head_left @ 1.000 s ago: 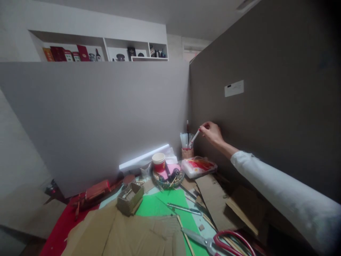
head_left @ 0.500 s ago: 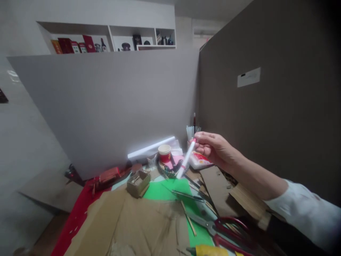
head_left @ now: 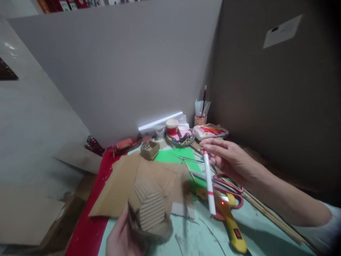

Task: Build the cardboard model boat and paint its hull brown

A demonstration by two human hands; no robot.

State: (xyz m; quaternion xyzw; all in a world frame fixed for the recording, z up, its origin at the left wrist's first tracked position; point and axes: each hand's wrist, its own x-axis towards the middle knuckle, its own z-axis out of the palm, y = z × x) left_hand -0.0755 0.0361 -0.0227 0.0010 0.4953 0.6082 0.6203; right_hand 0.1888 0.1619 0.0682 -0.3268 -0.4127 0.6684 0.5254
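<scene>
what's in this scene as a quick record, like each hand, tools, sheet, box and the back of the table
right hand: this hand holds the white pen near its pink end, other end pointing down
left hand: this hand holds a cardboard piece with ridged strips, partly blurred
tools: scissors; yellow tool, red light lit
sheet: green sheet, partly covered
box: small cardboard box, open top
back: paper cup, woven holder, white roll
</scene>
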